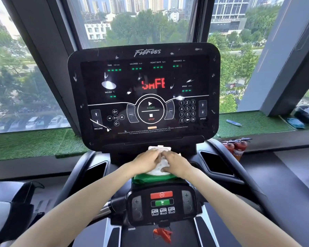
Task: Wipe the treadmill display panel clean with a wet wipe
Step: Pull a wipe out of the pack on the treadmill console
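Display panel (143,90) shows white smears. I see left hand (146,160) and right hand (176,164) fingers pinching the wet wipe (159,168).

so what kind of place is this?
Most likely a gym, high up in a city building. A treadmill display panel with START, STOP, speed and incline keys fills the view, its control pad sits below, and the windows behind look down on trees and towers.

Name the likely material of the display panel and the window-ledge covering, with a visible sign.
Display panel: glossy black plastic or glass, likely; it shows bright reflections and white smears. Ledge covering: artificial grass, apparently; green, tufted texture.
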The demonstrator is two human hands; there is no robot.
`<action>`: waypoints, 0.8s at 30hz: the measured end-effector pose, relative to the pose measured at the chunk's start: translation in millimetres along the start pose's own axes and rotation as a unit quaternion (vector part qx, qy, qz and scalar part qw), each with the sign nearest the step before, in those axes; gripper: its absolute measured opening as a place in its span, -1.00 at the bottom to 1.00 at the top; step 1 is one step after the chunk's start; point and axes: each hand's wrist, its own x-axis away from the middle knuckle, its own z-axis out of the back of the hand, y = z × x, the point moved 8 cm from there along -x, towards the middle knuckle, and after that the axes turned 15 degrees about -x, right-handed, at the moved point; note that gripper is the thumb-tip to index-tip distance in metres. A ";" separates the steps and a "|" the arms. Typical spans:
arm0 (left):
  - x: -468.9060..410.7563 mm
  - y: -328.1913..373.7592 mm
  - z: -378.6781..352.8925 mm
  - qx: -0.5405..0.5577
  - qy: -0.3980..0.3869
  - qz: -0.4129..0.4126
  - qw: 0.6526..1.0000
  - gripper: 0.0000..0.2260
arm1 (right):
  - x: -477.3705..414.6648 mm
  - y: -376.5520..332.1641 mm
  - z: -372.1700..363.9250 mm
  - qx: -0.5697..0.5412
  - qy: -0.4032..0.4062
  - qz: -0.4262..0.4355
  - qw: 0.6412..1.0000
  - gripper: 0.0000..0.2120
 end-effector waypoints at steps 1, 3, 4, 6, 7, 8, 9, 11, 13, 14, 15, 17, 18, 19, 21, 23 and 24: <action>0.1 -1.4 6.7 0.039 0.027 0.022 0.999 -0.88 | 0.2 0.3 -0.4 -0.004 0.003 0.000 1.000 -0.49; 2.4 -11.2 14.0 0.115 0.076 0.072 0.988 -0.90 | 0.9 1.0 0.1 -0.011 0.005 -0.003 1.000 -0.48; 4.7 -16.7 17.3 0.158 0.098 0.093 0.978 -0.90 | 1.2 1.0 0.2 -0.012 0.006 -0.003 1.000 -0.47; 8.6 -25.1 23.9 0.256 0.119 0.126 0.951 -0.91 | 0.6 -1.0 2.2 -0.024 0.014 0.002 1.000 -0.48; 9.6 -27.2 26.3 0.308 0.114 0.135 0.935 -0.91 | 0.4 -3.6 4.9 -0.041 0.025 0.008 0.999 -0.51; 10.3 -26.8 29.2 0.348 0.105 0.136 0.921 -0.91 | 0.3 -6.6 8.0 -0.068 0.033 0.010 0.997 -0.55; 10.1 -26.5 32.1 0.367 0.097 0.135 0.915 -0.91 | -0.3 -9.5 11.5 -0.100 0.042 0.013 0.994 -0.62; 9.6 -26.0 37.2 0.363 0.093 0.132 0.918 -0.92 | 0.0 -13.2 18.9 -0.156 0.051 -0.002 0.986 -0.85; 9.2 -28.4 41.4 0.327 0.118 0.130 0.929 -0.93 | 4.0 -14.4 24.9 -0.253 0.056 -0.021 0.965 -0.89; 10.0 -29.0 43.7 0.298 0.138 0.126 0.936 -0.93 | 7.0 -14.3 27.0 -0.325 0.056 -0.024 0.944 -0.93; 11.4 -29.2 44.5 0.266 0.156 0.122 0.943 -0.92 | 10.8 -14.7 29.1 -0.389 0.054 -0.023 0.919 -0.93; 13.3 -28.0 43.3 0.207 0.179 0.107 0.956 -0.92 | 16.4 -9.8 28.7 -0.475 0.039 -0.028 0.879 -0.85; 13.2 -26.5 40.5 0.179 0.181 0.097 0.962 -0.93 | 17.4 -4.7 26.3 -0.503 0.031 -0.039 0.863 -0.84; 12.5 -25.7 35.2 0.149 0.171 0.087 0.970 -0.96 | 18.8 -0.1 24.4 -0.523 0.025 -0.054 0.850 -0.85; 13.4 -22.3 24.6 0.082 0.132 0.072 0.985 -0.87 | 20.9 10.9 22.7 -0.539 0.020 -0.091 0.837 -0.81; 15.4 -23.2 17.6 0.032 0.124 0.069 0.989 -0.72 | 24.4 20.2 26.0 -0.544 0.027 -0.113 0.831 -0.69; 16.8 -23.0 17.6 0.018 0.137 0.066 0.988 -0.70 | 25.7 25.6 28.3 -0.555 0.036 -0.115 0.823 -0.64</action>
